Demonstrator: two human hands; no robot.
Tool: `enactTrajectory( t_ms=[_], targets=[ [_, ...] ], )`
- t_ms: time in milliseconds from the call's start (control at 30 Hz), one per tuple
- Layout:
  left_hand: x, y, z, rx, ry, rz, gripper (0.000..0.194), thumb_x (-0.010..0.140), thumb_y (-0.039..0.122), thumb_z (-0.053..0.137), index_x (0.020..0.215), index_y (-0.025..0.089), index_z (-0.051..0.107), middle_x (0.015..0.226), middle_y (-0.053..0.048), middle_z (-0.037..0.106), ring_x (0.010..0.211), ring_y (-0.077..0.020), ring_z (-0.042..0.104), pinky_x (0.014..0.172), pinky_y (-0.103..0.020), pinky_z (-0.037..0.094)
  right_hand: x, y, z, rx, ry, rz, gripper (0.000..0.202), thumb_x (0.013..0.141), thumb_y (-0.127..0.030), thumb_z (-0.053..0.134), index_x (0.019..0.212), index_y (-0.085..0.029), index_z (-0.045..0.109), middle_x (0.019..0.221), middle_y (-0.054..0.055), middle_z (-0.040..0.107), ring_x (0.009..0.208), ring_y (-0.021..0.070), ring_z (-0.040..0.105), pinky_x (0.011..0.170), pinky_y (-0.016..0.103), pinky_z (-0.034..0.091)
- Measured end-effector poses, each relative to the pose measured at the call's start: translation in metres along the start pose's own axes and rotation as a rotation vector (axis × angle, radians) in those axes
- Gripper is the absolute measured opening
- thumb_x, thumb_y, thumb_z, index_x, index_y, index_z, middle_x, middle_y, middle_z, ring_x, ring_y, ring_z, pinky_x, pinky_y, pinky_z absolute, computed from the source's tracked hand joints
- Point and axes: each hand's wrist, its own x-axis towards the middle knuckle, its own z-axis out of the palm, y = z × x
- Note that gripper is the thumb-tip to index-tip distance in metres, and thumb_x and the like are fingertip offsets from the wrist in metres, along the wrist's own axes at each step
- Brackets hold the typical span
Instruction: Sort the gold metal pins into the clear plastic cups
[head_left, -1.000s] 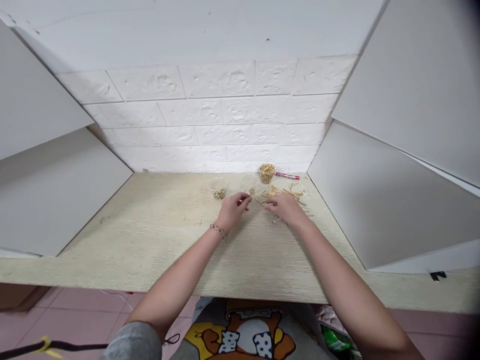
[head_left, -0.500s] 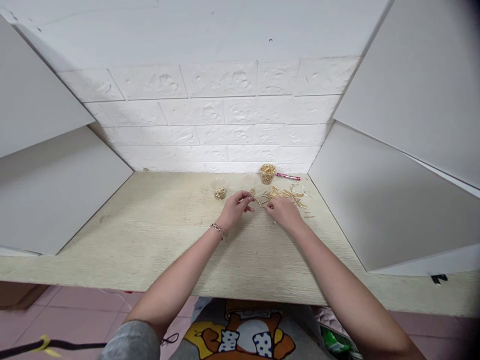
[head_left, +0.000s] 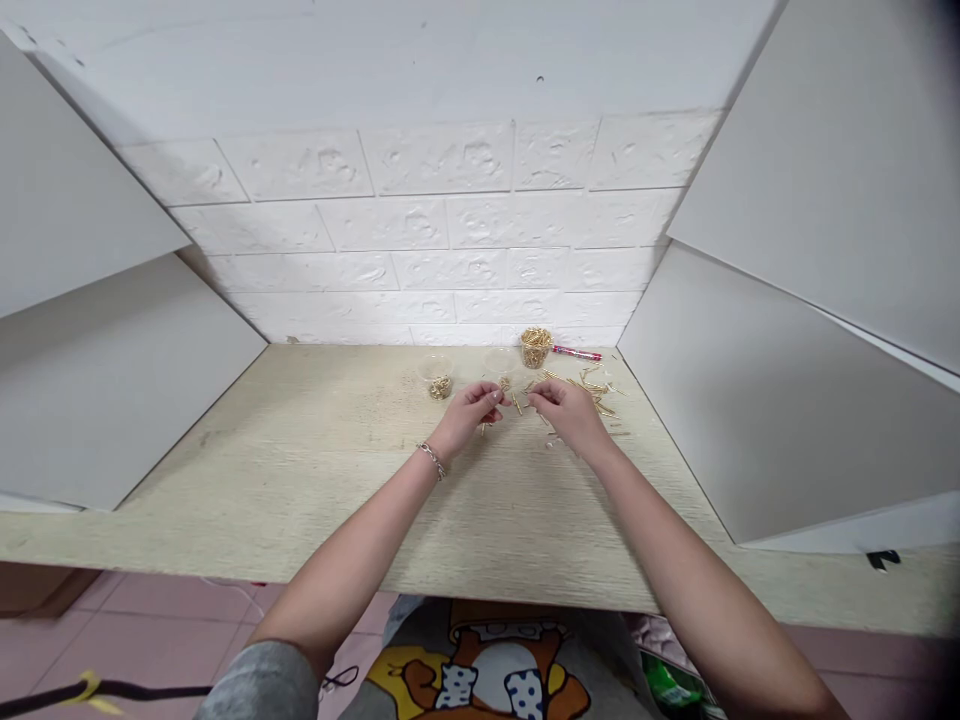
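Observation:
My left hand (head_left: 472, 412) is closed in a pinch, with a thin gold-coloured stick (head_left: 517, 404) at its fingertips and another gold end showing below the fingers. Just to its right, my right hand (head_left: 564, 408) is also pinched; a small piece at its fingertips is too tiny to name. Loose gold sticks (head_left: 600, 400) lie in a scattered pile behind and right of the right hand. Beyond the left hand stands a clear cup (head_left: 501, 362) with a few small gold bits. Another clear cup (head_left: 437, 372), holding small gold pieces, is to its left.
A clear cup full of gold pieces (head_left: 535, 348) stands against the white brick-patterned wall (head_left: 480, 220). Beside it lies a red patterned tube (head_left: 577, 353). Grey-white panels (head_left: 810, 390) flank the wooden table (head_left: 315, 450) on both sides.
My right hand has shifted slightly away from me and its fingertips have turned towards the left hand. The left hand stays nearly in place.

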Motion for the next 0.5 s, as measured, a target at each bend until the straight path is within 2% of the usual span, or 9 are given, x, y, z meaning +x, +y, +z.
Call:
enactTrajectory(
  t_ms=[133,233,333,400,500],
  targets=[
    [-0.0013,0.0007,0.0018,0.090,-0.021,-0.016,0.031,0.068,0.043,0.061,0.079,0.014,0.055,0.080,-0.003,0.063,0.058,-0.0056,0.050,0.059,-0.021,0.041,-0.0029,-0.0036,0.0039,0.212,-0.028,-0.027,0.022,0.071,-0.028,0.057,0.090,-0.017,0.064,0.080,0.004,0.066,0.073,0.0160,0.060,0.067,0.029,0.047],
    [-0.0019,0.0009,0.0034,0.136,-0.041,-0.018,0.030,0.069,0.043,0.060,0.078,0.014,0.056,0.079,-0.003,0.063,0.058,-0.0055,0.049,0.060,-0.021,0.041,-0.0048,-0.0067,0.0037,0.180,-0.040,-0.093,0.025,0.074,-0.026,0.055,0.095,-0.018,0.064,0.086,0.005,0.065,0.077,0.0159,0.060,0.071,0.030,0.047],
    [-0.0017,0.0002,0.0040,0.173,-0.061,-0.016,0.028,0.070,0.041,0.060,0.077,0.015,0.056,0.078,-0.002,0.062,0.059,-0.0060,0.049,0.061,-0.022,0.041,-0.0054,-0.0081,0.0040,0.129,-0.033,-0.156,0.022,0.076,-0.025,0.050,0.092,-0.020,0.065,0.091,0.005,0.065,0.085,0.0168,0.058,0.075,0.030,0.045],
    [-0.0013,-0.0005,0.0041,0.189,-0.070,-0.017,0.027,0.070,0.041,0.060,0.076,0.015,0.057,0.077,-0.002,0.063,0.059,-0.0063,0.049,0.061,-0.022,0.041,-0.0049,-0.0072,0.0061,0.168,-0.035,-0.131,0.019,0.076,-0.026,0.051,0.087,-0.019,0.064,0.088,0.004,0.065,0.084,0.0169,0.058,0.076,0.030,0.045],
    [-0.0011,-0.0011,0.0042,0.196,-0.074,-0.020,0.027,0.070,0.040,0.060,0.076,0.014,0.057,0.077,-0.002,0.063,0.060,-0.0066,0.049,0.061,-0.022,0.041,-0.0035,-0.0049,0.0110,0.380,-0.031,-0.019,0.016,0.071,-0.029,0.055,0.083,-0.018,0.059,0.076,0.003,0.065,0.074,0.0159,0.060,0.072,0.031,0.046]
  ],
)
